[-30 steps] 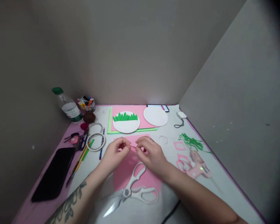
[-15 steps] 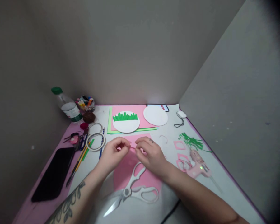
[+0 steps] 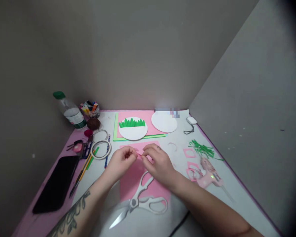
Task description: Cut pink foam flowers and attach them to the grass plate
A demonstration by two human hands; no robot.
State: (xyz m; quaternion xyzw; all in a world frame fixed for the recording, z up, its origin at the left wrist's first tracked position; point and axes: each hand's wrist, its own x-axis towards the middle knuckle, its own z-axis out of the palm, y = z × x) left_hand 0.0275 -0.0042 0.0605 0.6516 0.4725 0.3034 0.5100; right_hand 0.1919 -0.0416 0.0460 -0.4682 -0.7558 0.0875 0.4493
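My left hand (image 3: 123, 161) and my right hand (image 3: 159, 163) meet over a pink sheet (image 3: 130, 187), each closed in a pinch. Between their fingertips is a small piece of pink paper (image 3: 139, 154), mostly hidden by the fingers. Just below my hands, white-handled scissors (image 3: 134, 203) lie with blades crossing the sheet's lower left edge. Beyond my hands, a white disc with a green paper grass strip (image 3: 133, 133) rests on stacked coloured sheets (image 3: 148, 116). A plain white disc (image 3: 164, 122) overlaps the stack's right side.
Right: a pink glue gun (image 3: 208, 177), pink paper cutouts (image 3: 189, 153), green paper shreds (image 3: 202, 148) and a white corded object (image 3: 191, 120). Left: tape rolls (image 3: 91, 149), pencils (image 3: 87, 165), a black phone-like slab (image 3: 56, 184), a bottle (image 3: 74, 115) and a cup of markers (image 3: 95, 113).
My right fingertips have shifted slightly left and up at the pink paper piece. My left hand stays almost where it was; the things on the table have not moved.
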